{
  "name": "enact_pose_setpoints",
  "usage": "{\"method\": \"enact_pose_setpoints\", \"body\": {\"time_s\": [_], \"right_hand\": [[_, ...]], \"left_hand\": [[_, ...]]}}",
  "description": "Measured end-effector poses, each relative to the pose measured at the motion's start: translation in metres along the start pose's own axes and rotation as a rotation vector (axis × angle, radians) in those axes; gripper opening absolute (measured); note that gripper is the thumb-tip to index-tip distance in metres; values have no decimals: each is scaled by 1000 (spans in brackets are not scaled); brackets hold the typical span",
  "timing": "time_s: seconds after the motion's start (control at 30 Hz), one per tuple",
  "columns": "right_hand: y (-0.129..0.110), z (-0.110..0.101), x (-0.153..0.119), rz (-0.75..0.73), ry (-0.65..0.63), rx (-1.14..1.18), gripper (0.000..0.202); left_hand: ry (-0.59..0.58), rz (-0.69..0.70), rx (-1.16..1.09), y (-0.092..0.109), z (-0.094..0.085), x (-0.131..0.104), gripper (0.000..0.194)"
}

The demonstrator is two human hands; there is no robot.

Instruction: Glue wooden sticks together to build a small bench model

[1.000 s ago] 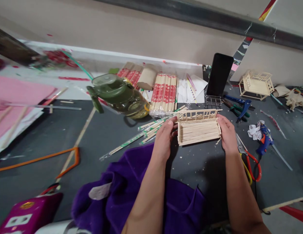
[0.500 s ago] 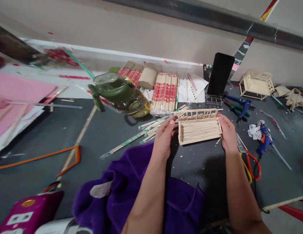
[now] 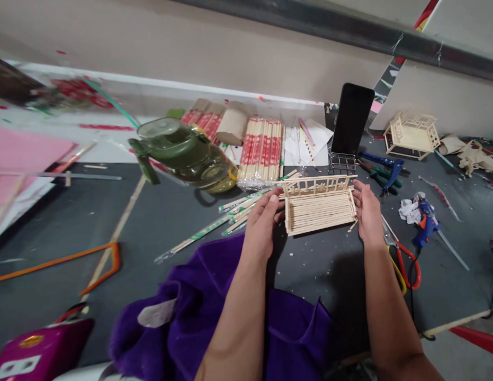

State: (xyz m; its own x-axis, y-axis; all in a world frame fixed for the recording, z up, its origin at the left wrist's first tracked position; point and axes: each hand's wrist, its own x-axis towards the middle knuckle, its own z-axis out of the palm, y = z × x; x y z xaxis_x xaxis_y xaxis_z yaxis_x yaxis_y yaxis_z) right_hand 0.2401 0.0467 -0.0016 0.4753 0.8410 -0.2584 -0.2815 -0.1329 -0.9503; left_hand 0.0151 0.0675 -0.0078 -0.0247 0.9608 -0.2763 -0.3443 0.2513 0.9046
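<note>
A small model made of thin wooden sticks (image 3: 320, 211), with a slatted base and a railing along its far side, is between my two hands. My left hand (image 3: 264, 217) grips its left end, thumb on top and fingers partly hidden behind it. At the right end, the fingers of my right hand (image 3: 367, 211) are curled against the side of the model. A short stick bit lies by its right front corner. Purple cloth (image 3: 198, 296) lies beneath my left forearm. Scissors with red and yellow handles (image 3: 407, 264) lie beside my right forearm.
Behind the model are chopstick packs (image 3: 262, 151), a green-lidded jug (image 3: 186, 153) and a phone (image 3: 352, 119) on a wire stand. To the right lie pliers (image 3: 383, 174), a blue glue gun (image 3: 427, 225) and another stick model (image 3: 413, 135). An orange frame (image 3: 115, 259) lies left.
The view has shifted slightly, so most things sit a little further left. My right hand's fingers look slightly looser at the model's right end. The model stays between my hands.
</note>
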Motion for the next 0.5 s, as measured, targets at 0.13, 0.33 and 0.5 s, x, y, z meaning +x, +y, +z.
{"method": "enact_pose_setpoints", "body": {"time_s": [0.13,0.33,0.5], "right_hand": [[0,0,-1,-22,12,-2,66],[0,-1,-2,-28,18,-20,68],[-1,0,-3,-33,24,-30,66]], "left_hand": [[-4,12,16,1,0,0,49],[2,14,12,3,2,-2,37],[9,11,22,3,2,-2,43]]}}
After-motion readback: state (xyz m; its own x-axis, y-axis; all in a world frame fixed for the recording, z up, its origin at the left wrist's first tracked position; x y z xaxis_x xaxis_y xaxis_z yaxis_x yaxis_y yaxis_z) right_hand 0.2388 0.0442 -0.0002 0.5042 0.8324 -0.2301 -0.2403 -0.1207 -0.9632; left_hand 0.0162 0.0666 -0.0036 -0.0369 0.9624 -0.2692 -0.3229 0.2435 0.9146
